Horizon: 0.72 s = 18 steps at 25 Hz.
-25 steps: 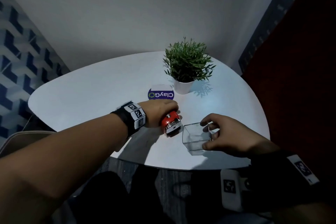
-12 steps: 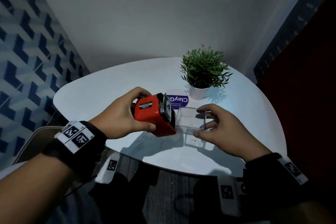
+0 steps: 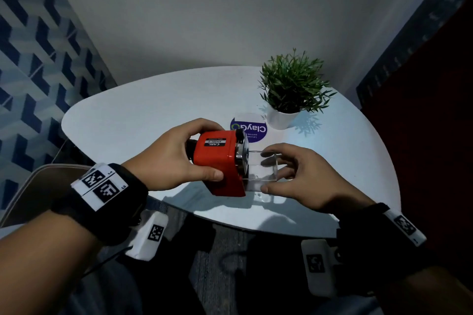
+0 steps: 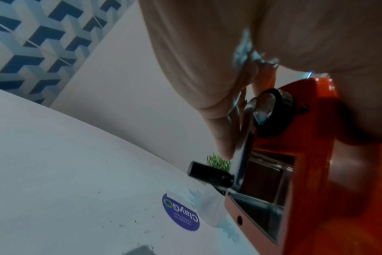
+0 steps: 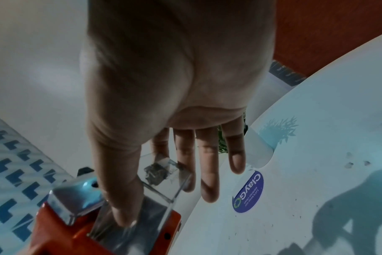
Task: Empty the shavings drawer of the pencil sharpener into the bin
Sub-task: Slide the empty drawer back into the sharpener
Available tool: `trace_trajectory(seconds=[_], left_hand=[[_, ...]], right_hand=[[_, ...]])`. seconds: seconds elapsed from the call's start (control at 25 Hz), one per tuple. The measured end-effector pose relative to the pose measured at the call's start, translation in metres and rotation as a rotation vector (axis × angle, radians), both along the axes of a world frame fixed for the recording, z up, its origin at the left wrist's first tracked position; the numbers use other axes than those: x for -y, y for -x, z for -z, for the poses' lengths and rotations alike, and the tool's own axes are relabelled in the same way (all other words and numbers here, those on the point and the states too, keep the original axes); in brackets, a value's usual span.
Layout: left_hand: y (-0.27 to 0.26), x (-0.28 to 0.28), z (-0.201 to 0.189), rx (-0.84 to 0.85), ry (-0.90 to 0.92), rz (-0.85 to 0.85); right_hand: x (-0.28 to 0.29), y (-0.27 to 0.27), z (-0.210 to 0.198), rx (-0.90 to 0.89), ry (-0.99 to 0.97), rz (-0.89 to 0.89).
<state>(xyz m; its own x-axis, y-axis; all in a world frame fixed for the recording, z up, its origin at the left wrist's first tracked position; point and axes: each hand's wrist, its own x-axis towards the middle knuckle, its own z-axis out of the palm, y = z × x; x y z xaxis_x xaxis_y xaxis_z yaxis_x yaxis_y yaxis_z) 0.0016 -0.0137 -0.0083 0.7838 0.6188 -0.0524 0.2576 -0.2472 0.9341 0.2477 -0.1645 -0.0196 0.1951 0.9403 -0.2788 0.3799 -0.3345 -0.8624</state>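
Left hand (image 3: 169,158) wraps the red pencil sharpener (image 3: 220,161), thumb on its near side, lifted off the white surface (image 3: 143,115). Right hand (image 3: 302,181) pinches the clear shavings drawer (image 3: 261,170), thumb near side, fingers far side, its end against the sharpener's front. Shavings (image 5: 156,173) sit in one corner, it seems. No bin in view. Best done level: draw it straight out, open side up, sharpener held steady. Potted plant (image 3: 291,89) stands beyond the sharpener.

The pencil sharpener (image 3: 218,158) label reads "CARL ANGEL-5"; the table's round sticker (image 3: 248,128) reads "ClayGo".
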Motion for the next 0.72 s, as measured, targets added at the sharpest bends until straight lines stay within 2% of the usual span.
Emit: trace_trajectory(seconds=[0.16,0.32,0.52,0.72], left_hand=[[-0.001,-0.007,0.007,-0.003,0.013,-0.029],[0.005,-0.012,0.008,0.013,0.025,-0.076],[0.005,-0.009,0.007,-0.039,-0.029,-0.044],[0.016,-0.026,-0.004,0.023,0.076,0.027]], right_hand=[[-0.013,0.019,0.017,-0.029,0.06,-0.071],[-0.02,0.048,0.029,-0.245,0.093,-0.108],[-0.03,0.079,0.042,-0.203,0.032,-0.196],[-0.046,0.061,0.023,-0.212,-0.08,-0.098]])
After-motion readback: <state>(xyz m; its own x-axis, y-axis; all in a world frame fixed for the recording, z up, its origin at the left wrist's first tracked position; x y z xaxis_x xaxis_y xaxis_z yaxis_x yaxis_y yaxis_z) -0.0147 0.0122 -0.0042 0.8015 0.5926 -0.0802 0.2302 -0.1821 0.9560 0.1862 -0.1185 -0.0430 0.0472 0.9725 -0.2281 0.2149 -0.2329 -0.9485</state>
